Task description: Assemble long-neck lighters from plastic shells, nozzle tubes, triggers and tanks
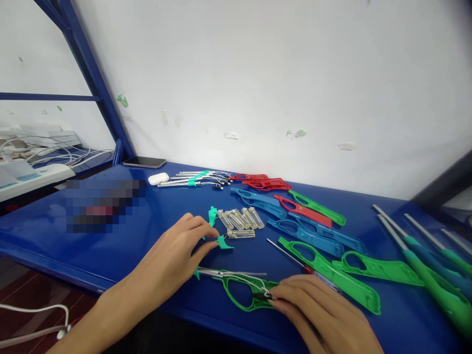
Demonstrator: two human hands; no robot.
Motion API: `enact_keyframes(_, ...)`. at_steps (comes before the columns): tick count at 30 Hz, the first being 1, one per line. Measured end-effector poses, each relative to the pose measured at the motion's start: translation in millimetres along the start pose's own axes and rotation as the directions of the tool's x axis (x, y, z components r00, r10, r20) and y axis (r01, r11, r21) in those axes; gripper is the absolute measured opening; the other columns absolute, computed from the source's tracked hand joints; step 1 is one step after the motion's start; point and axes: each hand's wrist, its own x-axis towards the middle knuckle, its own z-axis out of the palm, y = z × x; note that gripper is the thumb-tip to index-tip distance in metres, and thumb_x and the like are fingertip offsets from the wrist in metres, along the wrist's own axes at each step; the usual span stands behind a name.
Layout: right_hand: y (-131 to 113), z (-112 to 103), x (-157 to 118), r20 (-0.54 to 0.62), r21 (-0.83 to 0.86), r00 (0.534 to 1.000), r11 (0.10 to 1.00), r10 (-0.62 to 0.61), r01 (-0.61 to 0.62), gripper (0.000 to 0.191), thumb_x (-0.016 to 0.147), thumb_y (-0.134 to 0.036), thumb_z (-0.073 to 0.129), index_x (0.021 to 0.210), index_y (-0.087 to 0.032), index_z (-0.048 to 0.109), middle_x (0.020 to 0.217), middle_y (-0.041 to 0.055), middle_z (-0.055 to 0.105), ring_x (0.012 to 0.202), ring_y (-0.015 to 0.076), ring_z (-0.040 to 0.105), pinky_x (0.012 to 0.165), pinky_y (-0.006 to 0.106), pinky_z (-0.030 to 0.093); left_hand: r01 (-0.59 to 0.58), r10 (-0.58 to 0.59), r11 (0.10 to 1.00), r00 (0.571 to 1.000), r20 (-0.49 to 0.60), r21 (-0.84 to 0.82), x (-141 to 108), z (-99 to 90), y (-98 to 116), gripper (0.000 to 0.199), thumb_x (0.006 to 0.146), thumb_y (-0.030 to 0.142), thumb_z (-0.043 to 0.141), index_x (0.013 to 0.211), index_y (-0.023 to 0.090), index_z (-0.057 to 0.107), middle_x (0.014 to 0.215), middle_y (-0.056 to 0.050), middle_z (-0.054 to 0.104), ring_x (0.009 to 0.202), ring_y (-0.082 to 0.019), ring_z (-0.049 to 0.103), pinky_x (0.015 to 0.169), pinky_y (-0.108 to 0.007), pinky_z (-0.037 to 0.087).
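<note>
Between the thumb and fingertips of my left hand [182, 241] is a small teal trigger [223, 242]. Another teal trigger [213, 215] lies just beyond those fingers. My right hand [319, 309] pinches a small black piece [261, 296] with white wires running from it. Under this piece rests a green lighter shell half [230, 297] with an oval finger opening, partly covered by the right hand. A metal rod [212, 272] extends left from the shell, with teal plastic at its side. Several clear fuel tanks [241, 234] lie beyond my left hand.
Red [302, 210], blue [309, 237] and green shell halves [332, 275] spread across the blue table, beside a screwdriver [308, 269]. Assembled lighters [429, 282] lie at right. Wired rods [184, 181], a white case [158, 179] and a phone [144, 162] are at the back.
</note>
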Motion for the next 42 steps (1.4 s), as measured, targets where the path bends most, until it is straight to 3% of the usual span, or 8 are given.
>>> enact_keyframes(6, 1.6, 1.0, 0.0, -0.003, 0.009, 1.000, 1.000, 0.016, -0.016, 0.024, 0.111, -0.020, 0.050, 0.110, -0.028, 0.073, 0.100, -0.0058, 0.082, 0.090, 0.0104, 0.080, 0.090, 0.015, 0.060, -0.032, 0.032, 0.999, 0.999, 0.016, -0.008, -2.0, -1.3, 5.3, 0.017, 0.108, 0.027, 0.055, 0.117, 0.025, 0.070, 0.106, -0.003, 0.073, 0.100, -0.023, 0.066, 0.086, -0.034, 0.053)
enact_keyframes(10, -0.1, -0.2, -0.2, -0.010, 0.003, 1.000, 1.000, 0.012, -0.012, 0.027, 0.112, -0.022, 0.048, 0.108, -0.029, 0.074, 0.099, -0.0069, 0.082, 0.090, 0.0096, 0.080, 0.090, 0.014, 0.060, -0.111, 0.111, 0.994, 0.988, 0.108, -0.003, -4.2, -6.7, 8.1, 0.036, 0.109, 0.016, 0.046, 0.134, 0.031, 0.067, 0.115, -0.004, 0.065, 0.099, -0.020, 0.064, 0.088, -0.033, 0.054)
enact_keyframes(13, -2.7, -1.2, 1.1, -0.029, -0.004, 0.999, 1.000, 0.021, -0.021, 0.031, 0.113, -0.023, 0.046, 0.105, -0.028, 0.075, 0.096, -0.0056, 0.083, 0.088, 0.0105, 0.080, 0.087, 0.014, 0.061, -0.155, 0.154, 0.988, 0.973, 0.172, -0.007, -5.2, -10.8, 7.0, 0.046, 0.107, 0.008, 0.042, 0.130, 0.034, 0.071, 0.122, -0.004, 0.059, 0.096, -0.016, 0.064, 0.084, -0.028, 0.054)
enact_keyframes(25, -7.2, -2.7, 10.7, -0.076, -0.024, 0.997, 0.999, 0.022, -0.024, 0.042, 0.115, -0.028, 0.041, 0.095, -0.026, 0.078, 0.088, -0.0048, 0.083, 0.078, 0.0104, 0.081, 0.077, 0.014, 0.063, -0.214, 0.217, 0.976, 0.954, 0.205, -0.037, -5.6, -11.6, 8.8, 0.031, 0.107, 0.011, 0.052, 0.111, 0.032, 0.074, 0.132, -0.002, 0.061, 0.112, -0.017, 0.065, 0.093, -0.026, 0.054)
enact_keyframes(28, -5.3, -1.9, 6.1, -0.042, -0.011, 0.998, 0.999, 0.038, -0.038, 0.037, 0.114, -0.027, 0.043, 0.100, -0.027, 0.077, 0.093, -0.0050, 0.083, 0.083, 0.0108, 0.081, 0.081, 0.015, 0.063, -0.214, 0.224, 0.973, 0.965, 0.140, -0.082, -3.7, -14.5, 13.1, 0.028, 0.108, 0.010, 0.048, 0.109, 0.028, 0.070, 0.128, -0.002, 0.065, 0.108, -0.015, 0.068, 0.098, -0.027, 0.054)
enact_keyframes(33, -1.1, 0.3, -1.6, 0.011, 0.029, 0.999, 0.998, 0.053, -0.053, 0.029, 0.112, -0.023, 0.048, 0.107, -0.028, 0.076, 0.099, -0.0040, 0.083, 0.090, 0.0120, 0.080, 0.086, 0.017, 0.062, -0.076, 0.064, 0.961, 0.997, -0.052, -0.266, -4.5, -16.2, 29.5, 0.007, 0.106, 0.025, 0.058, 0.103, 0.025, 0.064, 0.121, -0.002, 0.072, 0.107, -0.017, 0.072, 0.091, -0.028, 0.058)
enact_keyframes(37, -0.9, 1.6, -0.1, 0.004, 0.022, 0.999, 0.999, 0.048, -0.048, 0.030, 0.112, -0.024, 0.047, 0.106, -0.028, 0.076, 0.098, -0.0026, 0.083, 0.088, 0.0126, 0.081, 0.084, 0.017, 0.063, 0.076, -0.108, 0.905, 0.993, -0.054, -0.419, -7.6, -9.0, 40.1, 0.004, 0.104, 0.030, 0.064, 0.104, 0.027, 0.066, 0.101, 0.002, 0.074, 0.085, -0.014, 0.070, 0.074, -0.025, 0.058)
enact_keyframes(42, -1.4, 2.9, 2.3, -0.011, 0.019, 0.999, 0.999, 0.048, -0.047, 0.031, 0.112, -0.024, 0.047, 0.104, -0.027, 0.076, 0.095, -0.0030, 0.082, 0.086, 0.0125, 0.080, 0.085, 0.018, 0.063, 0.109, -0.160, 0.815, 0.986, -0.040, -0.569, -3.6, -6.5, 47.1, 0.015, 0.096, 0.029, 0.074, 0.111, 0.031, 0.076, 0.097, 0.003, 0.076, 0.080, -0.014, 0.069, 0.069, -0.021, 0.057)
